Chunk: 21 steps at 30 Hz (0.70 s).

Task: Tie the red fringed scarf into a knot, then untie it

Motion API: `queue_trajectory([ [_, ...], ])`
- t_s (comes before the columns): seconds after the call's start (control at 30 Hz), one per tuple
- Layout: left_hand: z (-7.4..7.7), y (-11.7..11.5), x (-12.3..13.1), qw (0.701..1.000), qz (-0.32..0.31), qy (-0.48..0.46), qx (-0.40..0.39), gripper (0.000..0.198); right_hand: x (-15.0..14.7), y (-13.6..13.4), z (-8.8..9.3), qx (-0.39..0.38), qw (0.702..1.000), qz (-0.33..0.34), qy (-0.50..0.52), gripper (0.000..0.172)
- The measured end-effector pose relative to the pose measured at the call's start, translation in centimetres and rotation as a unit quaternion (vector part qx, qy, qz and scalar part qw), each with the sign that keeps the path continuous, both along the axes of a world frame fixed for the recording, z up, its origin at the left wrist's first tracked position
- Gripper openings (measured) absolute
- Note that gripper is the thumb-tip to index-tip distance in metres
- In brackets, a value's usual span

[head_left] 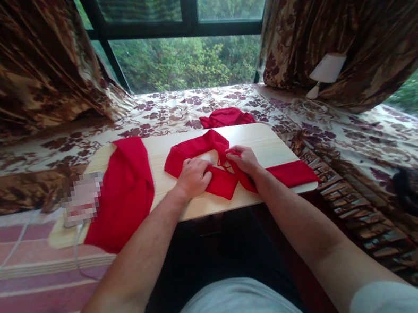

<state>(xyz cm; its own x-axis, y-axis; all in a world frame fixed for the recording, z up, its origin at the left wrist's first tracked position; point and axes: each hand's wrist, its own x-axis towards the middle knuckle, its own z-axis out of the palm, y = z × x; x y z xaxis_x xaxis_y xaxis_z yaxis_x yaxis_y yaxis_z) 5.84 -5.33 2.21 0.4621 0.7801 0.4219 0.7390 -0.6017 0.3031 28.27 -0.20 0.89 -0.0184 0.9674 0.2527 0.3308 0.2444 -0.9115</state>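
Note:
A red fabric strip (195,147) lies bent into a loop on the small pale wooden table (165,185). My left hand (194,177) is on the strip's near left part, its fingers curled over the cloth and its thumb toward the right. At the loop's right side, my right hand (244,160) is closed, its thumb and fingers pinching the red cloth. Thin red cords or threads (224,162) show beside those fingertips. The fingertips of both hands are partly hidden.
A larger red cloth (123,198) drapes over the table's left part, beside a blurred-out object with a white cable (76,255). A folded red piece (293,174) lies at the right. Red cloth (226,117) sits on the patterned window seat behind, and a white lamp (329,68) stands far right.

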Motion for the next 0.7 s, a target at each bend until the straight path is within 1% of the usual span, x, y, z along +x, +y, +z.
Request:
queue_trajectory([
  [0.13,-0.09,0.15,-0.04,0.999,0.007,0.041,0.006,0.024,0.04,0.13,-0.1,-0.001,1.0,-0.002,0.0,0.029],
  [0.23,-0.21,0.25,-0.06,0.999,0.008,0.04,0.006,0.015,0.03,0.19,-0.15,-0.005,1.0,-0.004,0.008,0.03],
  [0.37,-0.3,0.23,-0.06,1.0,0.01,0.016,0.012,0.012,-0.09,0.05,0.01,-0.005,1.0,-0.008,0.013,0.029],
  [0.57,-0.17,-0.02,-0.31,0.998,0.036,-0.027,0.041,0.01,-0.16,-0.19,0.26,-0.008,1.0,-0.006,0.018,0.024],
  [0.7,-0.03,-0.02,-0.52,0.996,0.026,-0.069,0.049,0.013,-0.1,-0.29,0.29,-0.012,1.0,-0.013,0.015,0.024],
])
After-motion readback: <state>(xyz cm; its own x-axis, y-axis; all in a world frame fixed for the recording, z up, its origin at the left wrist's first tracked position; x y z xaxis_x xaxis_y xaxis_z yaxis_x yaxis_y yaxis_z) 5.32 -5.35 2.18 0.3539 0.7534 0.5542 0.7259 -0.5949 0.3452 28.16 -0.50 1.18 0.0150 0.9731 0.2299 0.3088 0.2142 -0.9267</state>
